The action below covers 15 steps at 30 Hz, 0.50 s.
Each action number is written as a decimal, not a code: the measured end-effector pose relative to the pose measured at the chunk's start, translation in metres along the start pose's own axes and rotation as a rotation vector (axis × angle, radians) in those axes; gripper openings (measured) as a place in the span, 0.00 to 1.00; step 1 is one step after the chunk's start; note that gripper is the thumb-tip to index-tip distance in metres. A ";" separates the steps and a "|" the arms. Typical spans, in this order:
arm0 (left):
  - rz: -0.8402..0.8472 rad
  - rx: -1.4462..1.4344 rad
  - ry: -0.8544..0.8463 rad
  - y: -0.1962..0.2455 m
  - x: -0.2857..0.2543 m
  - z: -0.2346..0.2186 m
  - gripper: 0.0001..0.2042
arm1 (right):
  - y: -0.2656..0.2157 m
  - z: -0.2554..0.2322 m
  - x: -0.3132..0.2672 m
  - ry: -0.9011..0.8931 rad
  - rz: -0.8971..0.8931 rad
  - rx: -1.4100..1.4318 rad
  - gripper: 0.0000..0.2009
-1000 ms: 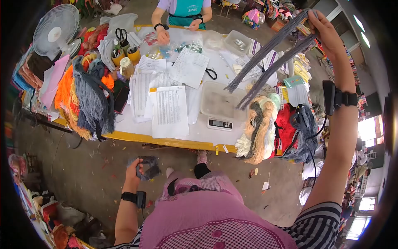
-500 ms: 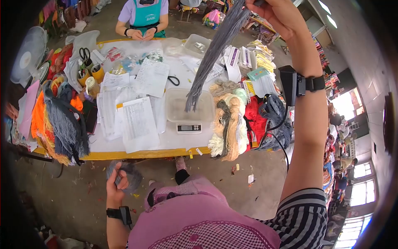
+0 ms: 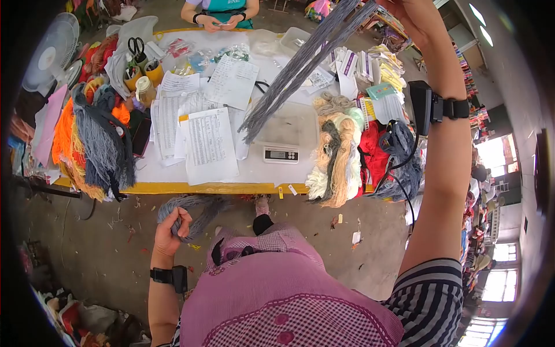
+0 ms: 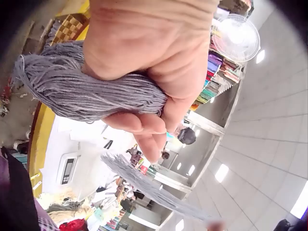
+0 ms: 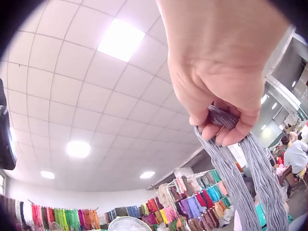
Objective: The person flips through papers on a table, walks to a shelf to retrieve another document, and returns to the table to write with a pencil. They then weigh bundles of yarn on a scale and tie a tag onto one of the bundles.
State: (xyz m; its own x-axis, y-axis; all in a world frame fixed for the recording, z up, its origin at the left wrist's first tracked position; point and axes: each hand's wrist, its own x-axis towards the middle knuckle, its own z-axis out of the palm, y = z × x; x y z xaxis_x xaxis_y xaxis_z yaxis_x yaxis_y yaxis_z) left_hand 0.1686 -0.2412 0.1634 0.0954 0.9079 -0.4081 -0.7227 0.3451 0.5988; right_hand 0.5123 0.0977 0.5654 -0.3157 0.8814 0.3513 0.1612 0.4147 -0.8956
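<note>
High over the table, my right hand (image 3: pixel 413 20) holds a grey yarn hank (image 3: pixel 306 63); in the head view the hand is partly cut off at the top edge. The right wrist view shows curled fingers (image 5: pixel 226 134) gripping the hank's bend, its two lengths hanging down. Low in front of the table, my left hand (image 3: pixel 169 234) grips a folded bundle of grey yarn (image 4: pixel 91 91), thick and looped. The hank's loose ends overlap a clear plastic tub (image 3: pixel 289 128) in the head view. That tub sits on a small digital scale (image 3: pixel 281 154).
Printed sheets (image 3: pixel 211 144) cover the table's middle. Orange and grey yarn (image 3: pixel 98 139) hangs over the left end; cream, peach and red skeins (image 3: pixel 341 150) lie at the right. A fan (image 3: pixel 55 52) and scissors (image 3: pixel 136 47) stand left. Another person (image 3: pixel 225 17) is across the table.
The head view has shifted. My right hand has moved up and left in view with the hank, whose ends swung left. The bundle in my left hand now trails a loop to the right.
</note>
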 end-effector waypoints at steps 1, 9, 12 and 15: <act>0.001 -0.018 0.009 -0.001 -0.001 -0.001 0.13 | 0.001 -0.001 -0.001 0.000 0.003 0.002 0.08; 0.020 0.068 0.150 -0.007 0.001 0.007 0.13 | 0.055 -0.015 0.002 -0.050 0.027 -0.087 0.11; 0.007 0.038 0.214 -0.008 0.000 0.013 0.13 | 0.154 -0.014 0.002 -0.063 0.017 -0.154 0.12; 0.000 0.042 0.272 -0.008 0.000 0.018 0.12 | 0.285 0.016 -0.039 -0.054 -0.020 -0.721 0.13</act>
State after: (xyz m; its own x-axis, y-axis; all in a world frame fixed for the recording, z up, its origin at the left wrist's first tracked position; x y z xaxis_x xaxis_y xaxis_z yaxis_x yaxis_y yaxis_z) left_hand 0.1867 -0.2396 0.1709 -0.0961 0.8126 -0.5749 -0.6930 0.3599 0.6247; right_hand 0.5560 0.1777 0.2924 -0.3673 0.8677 0.3350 0.7263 0.4926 -0.4794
